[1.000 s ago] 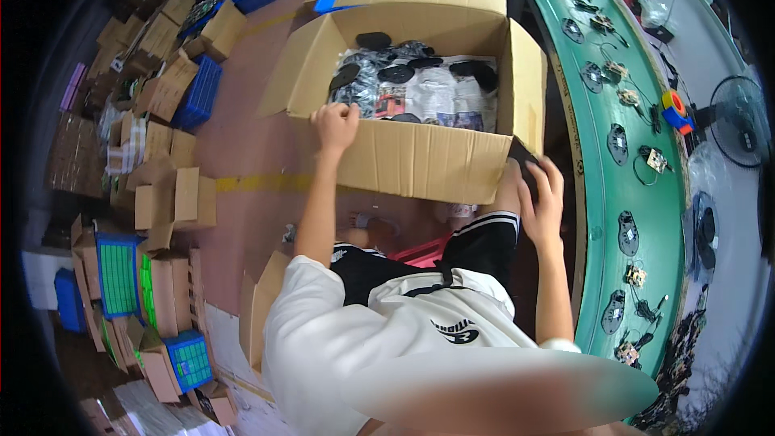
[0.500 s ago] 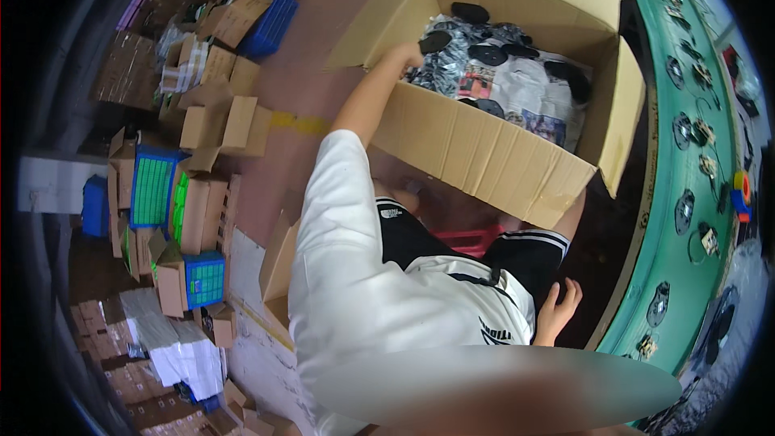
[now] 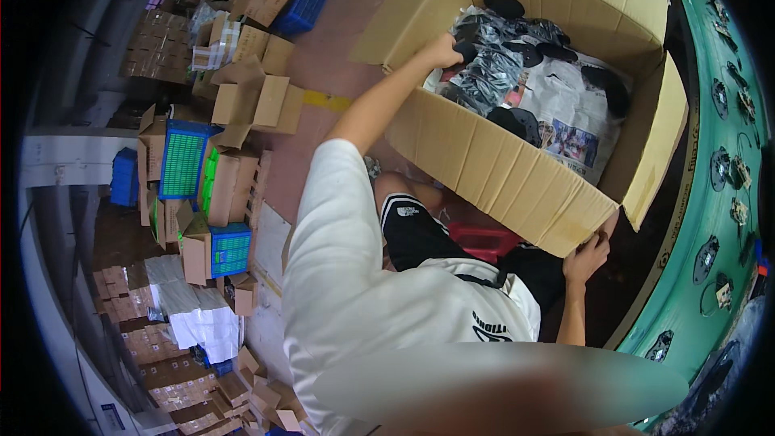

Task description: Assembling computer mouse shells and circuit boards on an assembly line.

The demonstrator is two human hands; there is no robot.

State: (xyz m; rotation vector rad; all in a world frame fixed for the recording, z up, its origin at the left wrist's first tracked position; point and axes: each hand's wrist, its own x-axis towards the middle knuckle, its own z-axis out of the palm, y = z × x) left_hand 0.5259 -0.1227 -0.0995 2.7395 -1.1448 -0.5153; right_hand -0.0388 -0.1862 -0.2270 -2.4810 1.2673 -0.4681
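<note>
A big cardboard box (image 3: 500, 169) stands open in front of me, its flaps spread. Inside lie several flat black oval parts (image 3: 504, 6), crumpled dark plastic bags (image 3: 492, 73) and newspaper sheets (image 3: 565, 89). My left hand (image 3: 441, 52) reaches over the box's left wall, its fingers closed on a black part (image 3: 466, 51) beside the bags. The fingertips are partly hidden. Down at the near right corner of the box, my right hand (image 3: 588, 258) has its fingers curled against the lower edge of the cardboard.
Along the right runs a green conveyor belt (image 3: 682, 307) carrying several black parts with small boards and wires. Stacked cartons (image 3: 270, 105) and blue crates (image 3: 190, 160) fill the left side. A red stool (image 3: 483, 241) is under me.
My right hand has risen from beside my thigh to the box's near corner, its fingers now curled. My left hand has moved further into the box. The whole view has shifted.
</note>
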